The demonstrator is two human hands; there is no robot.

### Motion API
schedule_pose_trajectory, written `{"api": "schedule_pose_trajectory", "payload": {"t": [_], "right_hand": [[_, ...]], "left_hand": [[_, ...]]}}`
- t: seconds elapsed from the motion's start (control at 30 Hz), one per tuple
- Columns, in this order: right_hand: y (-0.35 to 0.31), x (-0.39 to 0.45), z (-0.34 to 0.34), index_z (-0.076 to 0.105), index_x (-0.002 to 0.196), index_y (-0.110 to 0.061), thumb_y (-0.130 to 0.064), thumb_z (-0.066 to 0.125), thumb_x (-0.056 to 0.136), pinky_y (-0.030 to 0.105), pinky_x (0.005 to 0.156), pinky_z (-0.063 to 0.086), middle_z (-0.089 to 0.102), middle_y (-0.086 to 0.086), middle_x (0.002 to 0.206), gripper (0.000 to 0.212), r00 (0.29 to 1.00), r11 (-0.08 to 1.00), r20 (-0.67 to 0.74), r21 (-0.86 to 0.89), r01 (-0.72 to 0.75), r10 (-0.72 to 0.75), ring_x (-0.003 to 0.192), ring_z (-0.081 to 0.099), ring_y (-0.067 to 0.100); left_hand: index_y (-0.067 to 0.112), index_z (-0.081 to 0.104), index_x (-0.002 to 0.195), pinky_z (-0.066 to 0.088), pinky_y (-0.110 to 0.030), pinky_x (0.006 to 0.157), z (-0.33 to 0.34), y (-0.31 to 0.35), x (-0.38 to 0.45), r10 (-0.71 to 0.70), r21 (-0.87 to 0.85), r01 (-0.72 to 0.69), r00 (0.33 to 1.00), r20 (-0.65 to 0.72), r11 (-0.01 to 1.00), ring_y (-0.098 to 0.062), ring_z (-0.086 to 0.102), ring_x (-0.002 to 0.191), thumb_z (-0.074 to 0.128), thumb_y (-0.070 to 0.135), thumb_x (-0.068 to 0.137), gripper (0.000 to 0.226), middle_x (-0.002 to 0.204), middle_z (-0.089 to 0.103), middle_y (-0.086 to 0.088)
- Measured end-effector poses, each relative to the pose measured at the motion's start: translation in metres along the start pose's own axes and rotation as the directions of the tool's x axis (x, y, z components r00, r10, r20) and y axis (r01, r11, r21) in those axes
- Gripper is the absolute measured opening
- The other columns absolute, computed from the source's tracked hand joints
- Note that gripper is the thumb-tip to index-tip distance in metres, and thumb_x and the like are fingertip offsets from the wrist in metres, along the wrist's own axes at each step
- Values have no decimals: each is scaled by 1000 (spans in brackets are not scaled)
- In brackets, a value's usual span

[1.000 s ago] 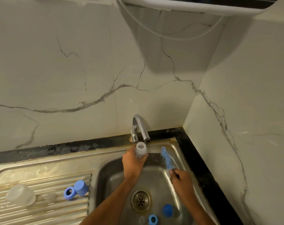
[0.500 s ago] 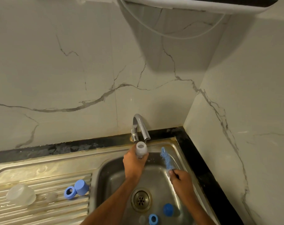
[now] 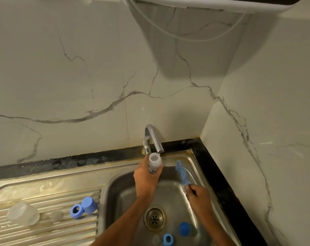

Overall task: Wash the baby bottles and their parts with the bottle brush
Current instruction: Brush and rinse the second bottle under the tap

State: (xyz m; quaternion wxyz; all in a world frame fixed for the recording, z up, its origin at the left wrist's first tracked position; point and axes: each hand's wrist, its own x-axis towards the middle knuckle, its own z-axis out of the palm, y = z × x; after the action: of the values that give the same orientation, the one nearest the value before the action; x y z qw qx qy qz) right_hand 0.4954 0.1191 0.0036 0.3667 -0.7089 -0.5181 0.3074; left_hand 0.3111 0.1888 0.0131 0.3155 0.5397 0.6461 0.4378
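Observation:
My left hand [image 3: 147, 176] grips a translucent baby bottle [image 3: 154, 161], its open mouth held up under the tap's spout [image 3: 155, 139]. My right hand [image 3: 197, 194] holds the handle of a blue bottle brush [image 3: 181, 173], bristles pointing up and away beside the bottle, not touching it. In the sink basin [image 3: 122, 194] lie a blue cap [image 3: 184, 228], a blue ring [image 3: 167, 239] and a pale nipple [image 3: 156, 239]. On the drainboard [image 3: 26, 233] sit a clear dome cover [image 3: 23, 213], a clear nipple [image 3: 56, 216], a blue ring [image 3: 76, 211] and a blue cap [image 3: 89, 204].
The sink drain [image 3: 154, 218] lies between my forearms. A black counter strip [image 3: 225, 189] borders the sink at the back and right. Marble walls meet in a corner at the right. A white appliance with a hanging cable [image 3: 186, 35] is mounted overhead.
Both hands keep almost the same place; the bottle stays under the spout and the brush stays beside it.

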Motion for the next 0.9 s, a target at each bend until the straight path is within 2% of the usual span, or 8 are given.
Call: {"api": "schedule_pose_trajectory", "payload": {"t": [0.13, 0.27, 0.37, 0.5, 0.6, 0.73, 0.83, 0.9], "right_hand": [[1, -2, 3, 58, 56, -16, -17, 60, 96, 20, 46, 31, 48, -5, 46, 40, 1000, 1000, 6, -19, 1, -1, 43, 41, 4], [2, 2, 0, 58, 56, -16, -18, 61, 96, 23, 48, 35, 50, -4, 47, 40, 1000, 1000, -10, -15, 0, 0, 44, 43, 4], [8, 0, 2, 60, 58, -14, -19, 61, 96, 21, 47, 35, 49, -3, 47, 38, 1000, 999, -8, -28, -21, 20, 44, 44, 4], [6, 0, 1, 57, 55, -15, -20, 61, 96, 26, 49, 36, 50, -2, 47, 41, 1000, 999, -2, -44, -17, 17, 43, 42, 4], [9, 0, 1, 60, 57, -16, -20, 62, 96, 24, 48, 36, 52, -3, 48, 39, 1000, 998, -1, -63, -12, 12, 44, 45, 4], [11, -1, 1, 62, 59, -17, -19, 62, 95, 25, 49, 38, 56, 1, 51, 37, 999, 999, -3, -42, -32, 32, 45, 47, 5], [8, -2, 2, 61, 58, -17, -18, 62, 96, 26, 49, 38, 55, 0, 49, 38, 999, 998, 4, -47, -31, 31, 44, 46, 4], [8, -4, 0, 61, 59, -17, -18, 61, 96, 23, 47, 37, 54, -3, 48, 37, 999, 999, 0, -36, -39, 39, 43, 46, 3]], "left_hand": [[25, 61, 126, 48, -19, 87, 1, -9, -2, -85, 90, 75, 990, 113, 993, -1, 58, 101, 85, 32, 79, 53, 120, 69, 5], [27, 60, 129, 49, -23, 95, 3, 3, 5, -31, -19, 31, 999, -13, 999, -2, 60, 109, 83, 30, 80, 54, 121, 66, 13], [28, 61, 124, 48, -22, 92, 6, 0, 3, -51, 52, 46, 992, 113, 998, -5, 62, 110, 84, 31, 80, 50, 119, 67, 11], [29, 60, 126, 46, -22, 91, 5, -2, 2, -40, 2, 40, 999, -11, 999, -3, 58, 108, 83, 26, 81, 51, 117, 63, 14], [25, 62, 122, 51, -25, 91, 5, -1, 4, -73, 90, 65, 994, 86, 994, -6, 60, 104, 84, 28, 80, 47, 117, 67, 8], [30, 60, 119, 49, -22, 91, 7, 0, 4, -30, 12, 30, 999, 20, 999, -3, 60, 106, 81, 28, 83, 42, 117, 65, 14], [25, 62, 121, 49, -22, 88, 8, -1, 8, -64, 97, 53, 992, 110, 994, -6, 62, 105, 82, 30, 82, 45, 118, 68, 7], [27, 61, 122, 49, -19, 89, 9, -1, 7, -35, 58, 30, 996, 79, 998, -6, 62, 105, 81, 29, 83, 44, 118, 67, 9]]}}
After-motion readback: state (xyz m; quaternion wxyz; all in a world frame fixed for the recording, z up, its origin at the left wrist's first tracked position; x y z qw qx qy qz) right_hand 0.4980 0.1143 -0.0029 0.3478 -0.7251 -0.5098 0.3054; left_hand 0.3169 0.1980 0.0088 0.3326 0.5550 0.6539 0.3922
